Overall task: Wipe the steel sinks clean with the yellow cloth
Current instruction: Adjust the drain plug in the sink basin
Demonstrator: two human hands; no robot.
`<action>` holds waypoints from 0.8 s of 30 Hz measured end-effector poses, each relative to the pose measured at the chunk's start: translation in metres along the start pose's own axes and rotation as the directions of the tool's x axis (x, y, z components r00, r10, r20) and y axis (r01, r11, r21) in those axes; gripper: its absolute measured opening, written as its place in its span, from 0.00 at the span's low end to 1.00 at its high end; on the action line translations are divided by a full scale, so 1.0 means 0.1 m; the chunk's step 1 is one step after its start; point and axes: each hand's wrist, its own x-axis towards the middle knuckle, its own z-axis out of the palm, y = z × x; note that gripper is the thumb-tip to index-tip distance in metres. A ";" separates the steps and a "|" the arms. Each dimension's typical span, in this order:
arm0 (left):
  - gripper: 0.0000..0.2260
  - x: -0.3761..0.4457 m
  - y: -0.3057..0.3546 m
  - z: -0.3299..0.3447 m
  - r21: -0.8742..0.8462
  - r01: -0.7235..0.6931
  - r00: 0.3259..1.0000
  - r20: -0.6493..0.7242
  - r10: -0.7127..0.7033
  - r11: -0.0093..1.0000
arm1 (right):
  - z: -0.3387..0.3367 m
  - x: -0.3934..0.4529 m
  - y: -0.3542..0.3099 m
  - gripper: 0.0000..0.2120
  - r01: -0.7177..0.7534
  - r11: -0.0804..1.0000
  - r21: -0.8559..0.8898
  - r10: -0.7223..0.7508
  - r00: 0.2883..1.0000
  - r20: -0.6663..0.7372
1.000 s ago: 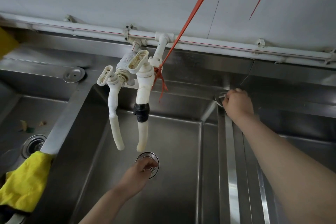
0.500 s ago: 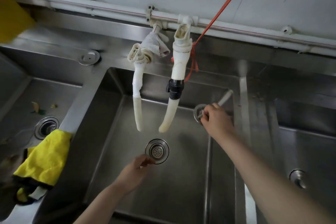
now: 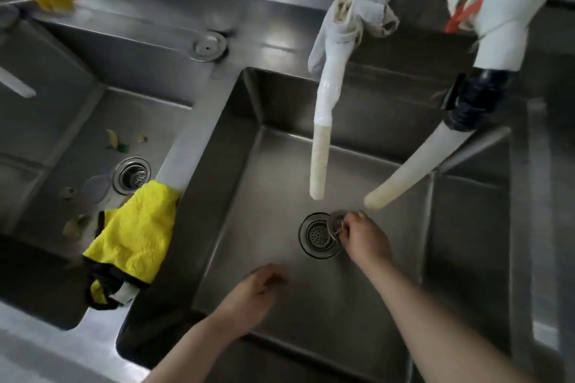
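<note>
Yellow cloth (image 3: 133, 233) hangs untouched over the divider between the steel sinks (image 3: 273, 283), so the right hand (image 3: 364, 239), pinching a small round metal stopper (image 3: 337, 224), should seat it squarely over the drain strainer (image 3: 319, 235) (left hand (image 3: 252, 295) loosely curled, empty) before wiping.

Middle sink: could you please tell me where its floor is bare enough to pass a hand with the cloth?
The floor left of the drain, toward the wall under the yellow cloth, is bare. So is the strip behind the drain, though two hoses hang above it. Crowded: the drain itself, where the right hand pinches a strainer, and the front, where the left hand hovers.
</note>
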 end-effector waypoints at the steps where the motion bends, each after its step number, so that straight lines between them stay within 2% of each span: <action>1: 0.14 0.00 -0.04 0.00 -0.013 0.000 1.000 0.005 0.000 1.000 | 0.09 0.02 -0.03 0.08 -0.014 1.000 -0.001 0.014 1.000 0.024; 3: 0.17 0.01 -0.12 0.00 -0.035 0.016 1.000 -0.001 -0.016 0.999 | 0.26 0.08 -0.09 0.10 -0.041 0.999 0.017 0.040 0.997 0.066; 5: 0.13 0.01 -0.19 0.00 -0.071 0.016 1.000 -0.014 -0.017 0.997 | 0.39 0.13 -0.12 0.11 -0.038 0.999 0.028 0.035 0.995 0.091; 9: 0.15 0.01 -0.28 -0.02 -0.111 0.023 1.000 -0.015 -0.025 0.994 | 0.60 0.20 -0.18 0.12 -0.041 0.999 0.013 0.039 0.991 0.130; 17: 0.18 0.07 -0.45 -0.01 -0.150 0.017 0.999 -0.046 -0.024 0.989 | 0.83 0.32 -0.24 0.11 -0.069 0.998 0.007 0.067 0.987 0.143; 24: 0.17 0.18 -0.54 -0.03 -0.158 0.043 0.995 -0.077 -0.056 0.987 | 0.94 0.31 -0.22 0.15 -0.055 0.998 -0.029 0.059 0.982 0.177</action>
